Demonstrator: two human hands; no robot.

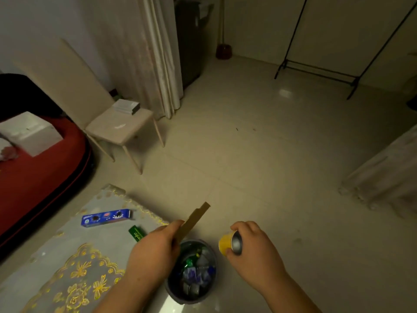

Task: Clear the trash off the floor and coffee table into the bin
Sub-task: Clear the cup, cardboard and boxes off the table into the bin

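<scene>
A round grey bin [171, 292] stands on the floor below me, holding several crumpled wrappers. Above its left rim my left hand [155, 249] grips a flat brown cardboard strip [195, 219] that points up and to the right. To the right of the bin, my right hand [255, 247] holds a small yellow cup [225, 243] tipped on its side, its silvery inside facing the bin. On the coffee table [67, 256] with its grey and gold cloth lie a blue biscuit box [106, 218] and a green packet [136, 233].
A beige chair [119, 129] with a stack of papers stands behind the table. A red sofa [33, 177] with a white box is at the left. A curtain, a dark cabinet, a black rack and pale tiled floor [259, 143] fill the back; white cloth hangs at right.
</scene>
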